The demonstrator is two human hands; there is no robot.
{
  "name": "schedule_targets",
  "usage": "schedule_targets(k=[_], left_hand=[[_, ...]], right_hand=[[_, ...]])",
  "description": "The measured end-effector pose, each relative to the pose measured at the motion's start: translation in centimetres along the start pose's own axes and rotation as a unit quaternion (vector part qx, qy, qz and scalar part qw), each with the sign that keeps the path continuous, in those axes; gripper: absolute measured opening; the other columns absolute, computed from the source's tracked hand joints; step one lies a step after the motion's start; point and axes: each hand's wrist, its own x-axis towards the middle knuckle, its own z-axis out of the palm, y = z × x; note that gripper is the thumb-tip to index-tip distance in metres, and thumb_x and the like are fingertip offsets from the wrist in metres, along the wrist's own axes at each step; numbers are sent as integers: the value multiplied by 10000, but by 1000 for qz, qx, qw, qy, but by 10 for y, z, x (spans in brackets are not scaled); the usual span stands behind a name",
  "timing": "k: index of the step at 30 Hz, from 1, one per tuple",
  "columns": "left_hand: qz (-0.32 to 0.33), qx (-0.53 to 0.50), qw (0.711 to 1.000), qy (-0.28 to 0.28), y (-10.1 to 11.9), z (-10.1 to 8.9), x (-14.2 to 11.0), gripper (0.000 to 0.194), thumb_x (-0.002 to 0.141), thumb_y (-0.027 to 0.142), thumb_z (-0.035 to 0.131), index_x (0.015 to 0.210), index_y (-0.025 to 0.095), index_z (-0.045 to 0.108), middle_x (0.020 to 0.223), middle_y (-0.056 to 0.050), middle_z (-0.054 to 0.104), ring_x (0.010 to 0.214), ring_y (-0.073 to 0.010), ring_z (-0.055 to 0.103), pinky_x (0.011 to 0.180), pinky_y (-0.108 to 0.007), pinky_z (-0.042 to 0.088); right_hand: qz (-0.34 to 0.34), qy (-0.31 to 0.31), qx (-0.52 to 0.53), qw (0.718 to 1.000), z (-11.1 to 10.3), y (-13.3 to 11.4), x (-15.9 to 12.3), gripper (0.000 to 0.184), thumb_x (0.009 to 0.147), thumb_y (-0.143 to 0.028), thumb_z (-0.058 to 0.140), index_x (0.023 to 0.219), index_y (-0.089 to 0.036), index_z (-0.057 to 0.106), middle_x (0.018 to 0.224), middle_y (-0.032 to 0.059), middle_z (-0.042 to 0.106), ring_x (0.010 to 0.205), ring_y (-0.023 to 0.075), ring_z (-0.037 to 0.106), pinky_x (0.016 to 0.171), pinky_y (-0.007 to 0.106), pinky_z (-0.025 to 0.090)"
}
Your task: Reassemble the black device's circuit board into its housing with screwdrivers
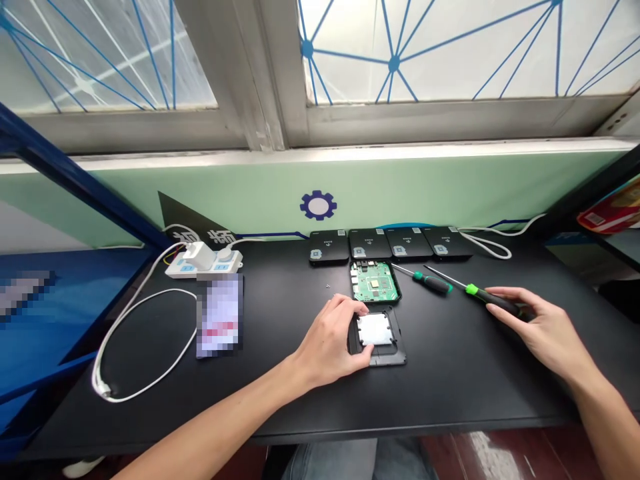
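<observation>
My left hand point(331, 343) grips a black plastic cover point(398, 358) by its left side, fingers at the far edge and thumb at the near one. Set in the cover is a pale rectangular plate point(375, 329). Just beyond it lies a device casing with a green circuit board point(374, 283) facing up. To the right, my right hand point(547, 333) has its thumb and fingers around the black and green handle of a long screwdriver point(493, 300), whose tip points to the far left. A shorter screwdriver point(433, 283) lies beside it on the table.
Several black boxes point(329, 247) stand in a row along the wall. At the left are a white power strip point(205, 262), a looped white cable point(145, 303) and a blurred-out sheet point(219, 317). Tiny screws point(328, 286) lie left of the circuit board.
</observation>
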Motion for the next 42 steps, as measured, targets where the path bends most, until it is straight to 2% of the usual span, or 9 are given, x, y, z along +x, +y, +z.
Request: schedule_targets(k=[7, 10, 13, 19, 21, 26, 32, 37, 42], left_hand=[[50, -14, 997, 58, -1, 0, -3, 586, 786, 137, 875, 1286, 229, 584, 1145, -74, 722, 1092, -276, 694, 919, -401, 647], [82, -20, 990, 116, 1, -3, -2, 576, 791, 138, 878, 1277, 230, 582, 1145, -77, 751, 1105, -271, 698, 939, -402, 648], [109, -22, 979, 172, 4, -7, 1, 562, 789, 122, 889, 1230, 240, 560, 1141, -85, 788, 1110, -276, 703, 962, -426, 650], [124, -12, 971, 206, 3, -15, 4, 579, 805, 115, 905, 1224, 249, 528, 1166, -115, 819, 1152, -296, 698, 984, -463, 643], [124, -9, 972, 198, 1, -15, 4, 577, 810, 117, 905, 1229, 244, 529, 1171, -121, 819, 1164, -298, 698, 994, -461, 642], [119, -20, 978, 168, -4, -11, 3, 567, 830, 112, 896, 1258, 246, 549, 1217, -118, 805, 1216, -295, 693, 1057, -468, 630], [-27, -198, 967, 159, -3, -12, -1, 578, 1013, 237, 767, 1548, 260, 552, 1567, -170, 636, 1423, -315, 653, 1103, -452, 630], [-241, -368, 889, 129, -8, -14, 6, 452, 1071, 446, 763, 1449, 202, 721, 970, -37, 772, 854, -165, 727, 762, -256, 628], [-297, -441, 842, 97, -14, -15, 11, 508, 983, 500, 863, 1358, 162, 807, 945, -78, 826, 810, -190, 760, 719, -274, 644]], right_hand=[[-44, 28, -81, 995, -6, -5, 15, 464, 987, -712, 619, 1144, -329, 830, 1196, 173, 819, 1033, 468, 739, 820, 611, 550], [-62, 35, -53, 996, -9, -41, 23, 420, 1047, -636, 615, 1193, -304, 826, 1210, 131, 798, 1146, 395, 698, 964, 565, 537], [-84, -59, 112, 988, -2, -95, 28, 298, 1087, -526, 671, 1228, -296, 797, 1205, 78, 799, 1028, 269, 726, 930, 413, 557], [-13, -351, 360, 864, 42, -155, 34, 477, 1116, -582, 656, 1471, -265, 684, 1038, 33, 756, 852, 194, 699, 744, 312, 553], [-2, -386, 392, 835, 60, -157, 32, 484, 1096, -625, 667, 1358, -223, 732, 852, -6, 688, 685, 164, 641, 613, 284, 525], [30, -435, 472, 766, 84, -150, 24, 504, 1065, -649, 703, 1204, -173, 790, 873, 12, 702, 581, 122, 631, 539, 266, 561], [93, -428, 547, 713, 85, -147, 20, 480, 1035, -594, 779, 1240, -160, 800, 818, -4, 664, 558, 102, 615, 476, 227, 581], [138, -422, 578, 685, 86, -149, 16, 423, 1007, -569, 829, 1098, -157, 799, 737, -28, 631, 509, 87, 594, 438, 203, 569], [174, -433, 589, 660, 85, -149, 14, 417, 993, -567, 847, 1049, -161, 768, 696, -40, 624, 457, 81, 586, 391, 184, 538]])
